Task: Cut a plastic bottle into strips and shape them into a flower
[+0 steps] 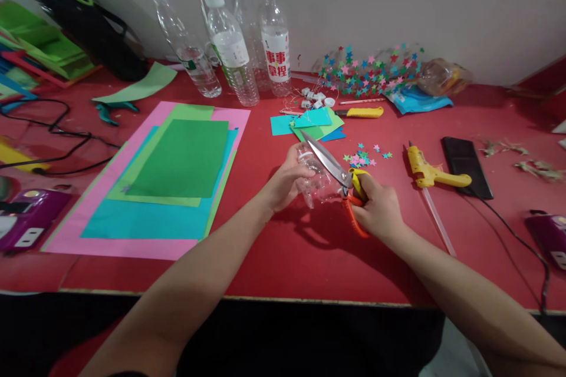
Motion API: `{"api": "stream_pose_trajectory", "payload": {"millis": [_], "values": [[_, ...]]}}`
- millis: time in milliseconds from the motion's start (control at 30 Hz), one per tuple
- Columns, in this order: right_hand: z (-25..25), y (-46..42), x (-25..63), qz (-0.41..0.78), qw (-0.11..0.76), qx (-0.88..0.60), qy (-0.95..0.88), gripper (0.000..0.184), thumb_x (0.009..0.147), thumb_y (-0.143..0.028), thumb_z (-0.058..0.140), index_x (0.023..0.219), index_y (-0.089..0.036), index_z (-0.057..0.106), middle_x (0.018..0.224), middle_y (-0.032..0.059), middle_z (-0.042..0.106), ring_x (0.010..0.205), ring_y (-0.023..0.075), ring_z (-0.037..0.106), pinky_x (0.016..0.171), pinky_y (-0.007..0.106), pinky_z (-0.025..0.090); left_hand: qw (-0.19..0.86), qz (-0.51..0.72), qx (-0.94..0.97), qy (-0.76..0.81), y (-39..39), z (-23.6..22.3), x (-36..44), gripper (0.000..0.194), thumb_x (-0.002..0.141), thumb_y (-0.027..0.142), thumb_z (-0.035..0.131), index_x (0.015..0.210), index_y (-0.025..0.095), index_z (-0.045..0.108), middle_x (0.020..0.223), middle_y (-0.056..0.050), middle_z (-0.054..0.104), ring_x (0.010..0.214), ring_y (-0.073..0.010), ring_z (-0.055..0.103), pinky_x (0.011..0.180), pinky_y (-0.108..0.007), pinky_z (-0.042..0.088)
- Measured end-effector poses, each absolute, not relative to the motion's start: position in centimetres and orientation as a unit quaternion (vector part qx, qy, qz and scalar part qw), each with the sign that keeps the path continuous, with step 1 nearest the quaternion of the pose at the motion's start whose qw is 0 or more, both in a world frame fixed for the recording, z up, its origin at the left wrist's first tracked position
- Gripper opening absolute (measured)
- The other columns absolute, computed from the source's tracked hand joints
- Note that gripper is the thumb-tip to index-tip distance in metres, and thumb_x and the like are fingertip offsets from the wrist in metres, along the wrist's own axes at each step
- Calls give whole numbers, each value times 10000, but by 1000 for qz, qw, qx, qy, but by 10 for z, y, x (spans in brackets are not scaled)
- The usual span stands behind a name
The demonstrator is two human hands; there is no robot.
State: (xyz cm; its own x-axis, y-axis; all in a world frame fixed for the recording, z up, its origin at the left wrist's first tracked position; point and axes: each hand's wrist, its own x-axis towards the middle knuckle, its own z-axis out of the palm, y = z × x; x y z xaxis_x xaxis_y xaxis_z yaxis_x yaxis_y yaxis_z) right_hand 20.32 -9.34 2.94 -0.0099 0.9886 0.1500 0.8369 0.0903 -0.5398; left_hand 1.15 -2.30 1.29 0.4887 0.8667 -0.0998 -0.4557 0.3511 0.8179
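My left hand (pixel 288 179) is closed around a cut piece of clear plastic bottle (pixel 313 182), held just above the red table. Gripped by the handles in my right hand (pixel 381 206) is a pair of scissors (pixel 326 158) with one yellow and one orange handle. The blades point up and left, across the top of the plastic. Whether the plastic sits between the blades I cannot tell. Behind my hands lie small star cutouts (pixel 360 158) and some blue and green paper pieces (pixel 316 122).
Stacked coloured paper sheets (pixel 177 159) lie on the left. Several plastic bottles (pixel 276 41) stand by the wall, beside a star-covered clear piece (pixel 367 73). A yellow-handled cutter (pixel 362 112) lies behind. On the right are a yellow glue gun (pixel 431 171) and a corded phone (pixel 467 166).
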Motion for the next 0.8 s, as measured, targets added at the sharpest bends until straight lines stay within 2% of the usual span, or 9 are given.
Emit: {"api": "stream_pose_trajectory", "payload": {"millis": [100,200,333,467,567,633,800], "values": [[30,-93,203,147,246,-650,-704,220,684,-408,515,793,-217,525,537,-37,429,478,103,294,515,244,280,770,429,382,278,-22,11,12,701,620,61,671,1235,288,423,868,8,615,728,-151,635,645,-283,511],[30,-94,202,145,237,-646,-711,235,692,-410,496,806,-208,534,545,-32,434,479,105,298,516,244,280,766,425,389,287,-22,9,13,662,641,92,705,1209,276,419,927,-11,637,801,-171,665,676,-292,527],[26,-95,200,137,215,-630,-733,214,714,-424,490,736,-212,514,535,-24,433,482,110,323,514,246,255,743,440,413,290,-26,9,18,612,631,157,773,1115,256,412,976,-20,648,900,-195,683,760,-329,546],[26,-95,197,142,200,-611,-753,232,741,-444,507,691,-217,495,540,-22,420,491,112,342,516,253,228,737,464,396,291,-29,12,22,648,622,215,808,1105,266,380,952,-7,661,944,-210,691,821,-372,543],[31,-94,199,222,203,-600,-741,281,747,-484,563,709,-216,490,541,-48,390,485,95,305,502,241,232,725,491,365,315,-23,13,18,659,598,223,821,1109,254,406,931,-15,677,958,-242,699,825,-404,544],[37,-93,202,302,210,-590,-718,345,751,-530,598,696,-215,471,555,-59,379,504,87,294,496,229,247,722,498,351,328,-17,13,11,563,577,224,820,1021,214,474,903,-22,683,944,-256,706,814,-402,548],[53,-89,215,458,198,-550,-670,437,793,-628,564,734,-203,483,630,-42,434,557,97,382,527,235,309,691,558,313,335,-1,13,-5,415,623,154,769,922,238,493,863,5,709,905,-202,711,737,-313,551]]}}
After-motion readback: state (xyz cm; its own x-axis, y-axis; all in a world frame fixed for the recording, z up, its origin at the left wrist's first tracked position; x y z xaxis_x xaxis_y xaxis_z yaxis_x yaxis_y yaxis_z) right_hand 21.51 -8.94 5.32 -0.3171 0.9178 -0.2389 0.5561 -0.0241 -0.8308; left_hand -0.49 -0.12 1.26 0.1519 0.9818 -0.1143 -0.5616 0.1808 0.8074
